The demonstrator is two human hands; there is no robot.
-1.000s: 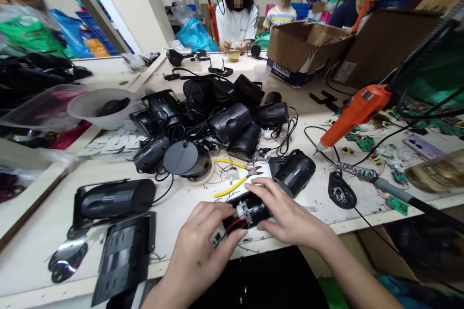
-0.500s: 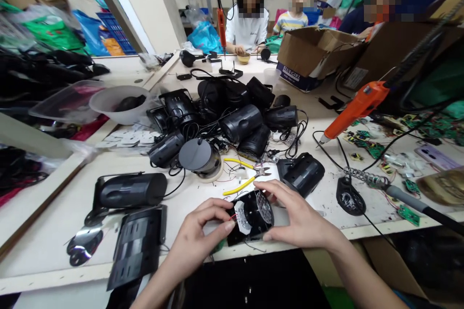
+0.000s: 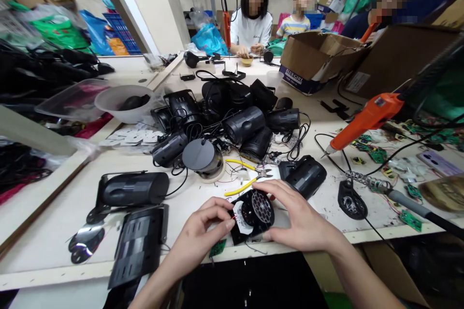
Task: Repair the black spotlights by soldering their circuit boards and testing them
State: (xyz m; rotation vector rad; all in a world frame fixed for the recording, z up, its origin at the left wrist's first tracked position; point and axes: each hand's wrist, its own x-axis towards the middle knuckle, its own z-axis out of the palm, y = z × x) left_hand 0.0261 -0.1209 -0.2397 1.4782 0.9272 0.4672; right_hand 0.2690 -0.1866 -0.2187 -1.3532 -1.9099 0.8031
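At the table's front edge, a black light assembly (image 3: 250, 235) lies between my hands, with a clear honeycomb lens disc (image 3: 262, 206) and a white plate (image 3: 239, 224). My left hand (image 3: 205, 224) pinches its left edge, where thin red wires come out. Curved around the right side, my right hand (image 3: 295, 215) grips the assembly with fingertips on top and thumb below. A small green circuit board (image 3: 218, 247) hangs beneath my left fingers. Yellow-handled cutters (image 3: 241, 189) lie open just behind.
Black cylindrical lamp housings (image 3: 244, 123) with cables are heaped in the middle. More housings (image 3: 134, 188) lie left. An orange electric screwdriver (image 3: 366, 123) hangs at right, above a soldering iron (image 3: 413, 205) and several circuit boards. A cardboard box (image 3: 300, 77) stands behind; people sit across the table.
The lens disc has tipped to face the camera more, and the green board shows more clearly. Both hands keep their hold. The whole view has shifted slightly.
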